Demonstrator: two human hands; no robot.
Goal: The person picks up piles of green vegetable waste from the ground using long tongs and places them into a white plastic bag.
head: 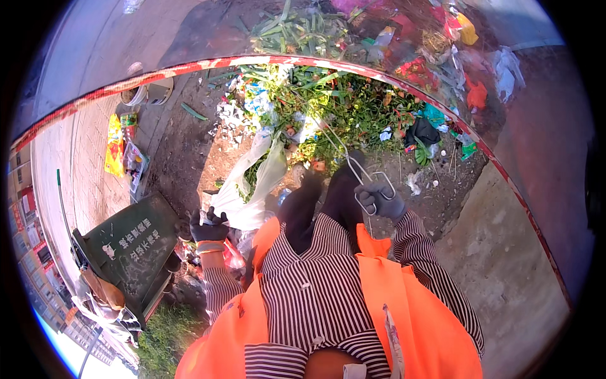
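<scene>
My left hand [208, 227], in a dark glove, grips the near end of a whitish plastic bag [255, 189]. The bag stretches away towards the rubbish, and green leaves show at its opening. In a grey glove, my right hand [382, 199] is closed around the looped handle of long metal tongs [352, 163]. Their thin arms reach up to a heap of vegetable waste [341, 104], where leaves and glare make the tips hard to make out. Scraps of paper and plastic are mixed into the heap, just beyond my dark-trousered legs [338, 194].
A dark green bin [130, 241] bearing writing stands at the left. Beyond it lie a yellow plastic packet [114, 149], a clear tray [134, 163] and a white bucket [160, 91]. A concrete slab [502, 256] is on the right. A red-and-white edge [279, 60] arcs overhead.
</scene>
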